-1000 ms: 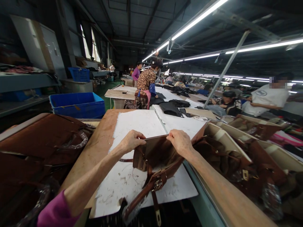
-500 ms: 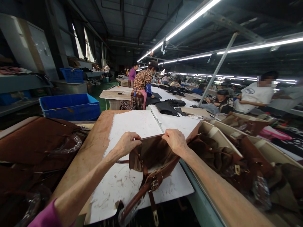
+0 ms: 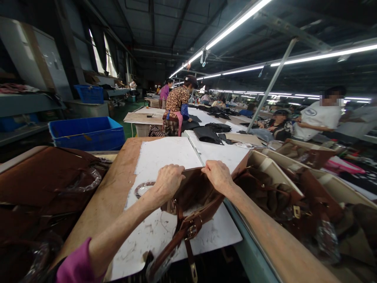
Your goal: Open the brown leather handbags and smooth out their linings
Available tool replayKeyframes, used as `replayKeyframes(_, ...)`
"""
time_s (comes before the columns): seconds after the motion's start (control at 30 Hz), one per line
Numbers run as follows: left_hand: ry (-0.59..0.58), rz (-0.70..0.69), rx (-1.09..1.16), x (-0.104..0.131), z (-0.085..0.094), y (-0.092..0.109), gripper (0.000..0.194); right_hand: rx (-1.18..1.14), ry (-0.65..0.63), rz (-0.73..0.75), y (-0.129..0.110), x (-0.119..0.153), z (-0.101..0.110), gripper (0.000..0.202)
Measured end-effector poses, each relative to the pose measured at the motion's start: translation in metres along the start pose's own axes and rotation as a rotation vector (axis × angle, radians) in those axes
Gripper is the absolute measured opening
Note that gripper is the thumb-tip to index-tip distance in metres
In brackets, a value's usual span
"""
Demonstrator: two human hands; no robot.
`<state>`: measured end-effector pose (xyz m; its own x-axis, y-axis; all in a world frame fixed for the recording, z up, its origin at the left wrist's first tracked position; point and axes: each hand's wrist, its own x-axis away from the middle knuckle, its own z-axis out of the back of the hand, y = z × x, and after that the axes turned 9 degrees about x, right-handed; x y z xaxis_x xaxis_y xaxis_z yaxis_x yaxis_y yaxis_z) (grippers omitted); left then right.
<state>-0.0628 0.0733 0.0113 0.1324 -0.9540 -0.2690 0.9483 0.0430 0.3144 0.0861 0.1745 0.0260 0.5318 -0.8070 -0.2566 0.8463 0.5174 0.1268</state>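
A brown handbag (image 3: 203, 200) lies on the white paper sheet (image 3: 165, 153), its mouth open toward me and its lining showing. My left hand (image 3: 169, 181) is closed on the far rim, left of its middle. Farther right along the same rim, my right hand (image 3: 218, 177) pinches the edge between thumb and fingers. A plastic-wrapped handle (image 3: 167, 251) and a strap with a metal tip (image 3: 191, 261) hang toward me over the near edge. Behind my left wrist, another wrapped handle loop (image 3: 143, 188) shows on the paper.
Brown bags (image 3: 44, 181) are piled at my left. More brown bags with cream boards (image 3: 273, 173) stand along the right. A blue bin (image 3: 86, 133) sits beyond the left pile. Ahead, a co-worker in a patterned top (image 3: 176, 102) bends over a table with black pieces (image 3: 207, 133).
My left hand has shifted right along the bag's rim, closer to my right hand. The handle loop behind it now shows as a raised ring. My right hand has hardly moved.
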Motion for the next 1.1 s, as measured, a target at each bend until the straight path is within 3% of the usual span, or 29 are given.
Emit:
replayKeyframes(0.23,0.002,-0.06,0.05,-0.024,-0.019,0.012,0.019,0.0,0.007,-0.005,0.002,0.003,0.001,0.02)
replayKeyframes(0.4,-0.013,-0.007,0.077,-0.028,-0.018,0.014,0.022,-0.036,0.013,-0.007,0.003,0.002,-0.002,0.02)
replayKeyframes(0.63,-0.095,-0.03,0.002,-0.046,-0.019,0.039,0.022,-0.104,-0.067,-0.026,0.005,0.006,0.007,0.017)
replayKeyframes(0.67,-0.116,-0.029,-0.002,-0.05,-0.02,0.04,0.022,-0.142,-0.072,-0.022,0.007,0.01,0.01,0.022)
replayKeyframes(0.77,-0.153,-0.062,0.006,-0.057,-0.022,0.038,0.021,-0.236,-0.103,-0.087,0.02,0.03,0.012,0.067)
replayKeyframes(0.83,-0.149,-0.095,0.014,-0.058,-0.023,0.035,0.02,-0.313,-0.16,-0.179,0.031,0.042,0.009,0.081)
replayKeyframes(1.0,-0.151,-0.134,0.035,-0.062,-0.024,0.031,0.022,-0.609,-0.276,-0.212,0.051,0.047,-0.007,0.039)
replayKeyframes(1.1,-0.174,-0.204,0.117,-0.069,-0.024,0.031,0.026,-0.637,-0.289,-0.203,0.055,0.043,-0.007,0.019)
